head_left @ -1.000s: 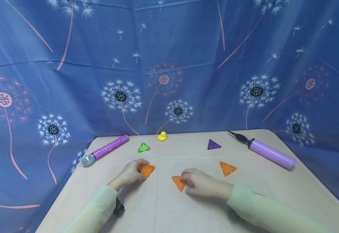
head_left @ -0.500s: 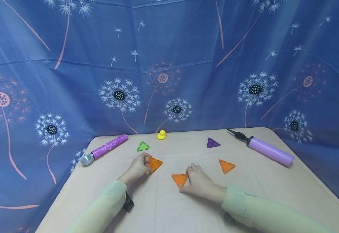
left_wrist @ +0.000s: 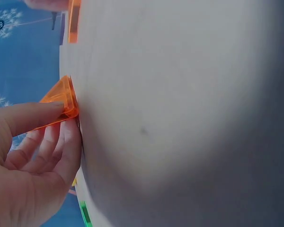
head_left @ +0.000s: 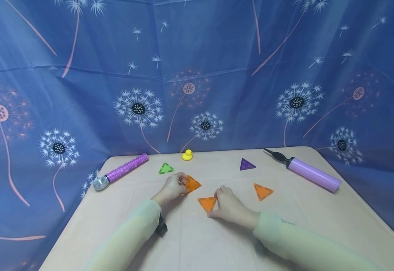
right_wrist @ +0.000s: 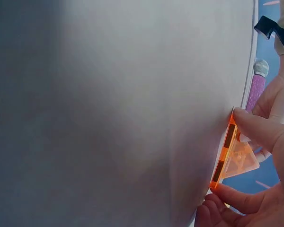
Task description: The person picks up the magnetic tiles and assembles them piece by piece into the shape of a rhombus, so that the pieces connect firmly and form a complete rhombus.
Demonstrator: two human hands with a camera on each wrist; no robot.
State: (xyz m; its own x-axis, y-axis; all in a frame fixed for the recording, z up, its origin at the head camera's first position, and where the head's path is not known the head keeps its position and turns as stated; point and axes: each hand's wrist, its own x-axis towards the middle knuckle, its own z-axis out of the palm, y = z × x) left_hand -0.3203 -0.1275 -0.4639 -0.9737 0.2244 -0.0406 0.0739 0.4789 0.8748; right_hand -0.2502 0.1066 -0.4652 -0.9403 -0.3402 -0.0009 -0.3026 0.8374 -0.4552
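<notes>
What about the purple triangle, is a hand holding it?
No, the purple triangle lies on the table, apart from the left hand and right hand.

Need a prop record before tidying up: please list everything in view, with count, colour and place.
Held orange triangles: two, orange, table centre
Loose orange triangle: one, orange, table right
Green triangle: one, green, back left
Purple triangle: one, purple, back right
Toy duck: one, yellow, back edge
Microphone: one, glittery purple and silver, far left
Pump: one, lilac and black, far right
Table: one, beige, beneath these
Backdrop: one, blue with dandelions, behind
Wrist device: one plainly visible, black, left wrist
Sleeves: two, pale green, both arms
Left grip: one, bare, holding one triangle
Right grip: one, bare, holding another
</notes>
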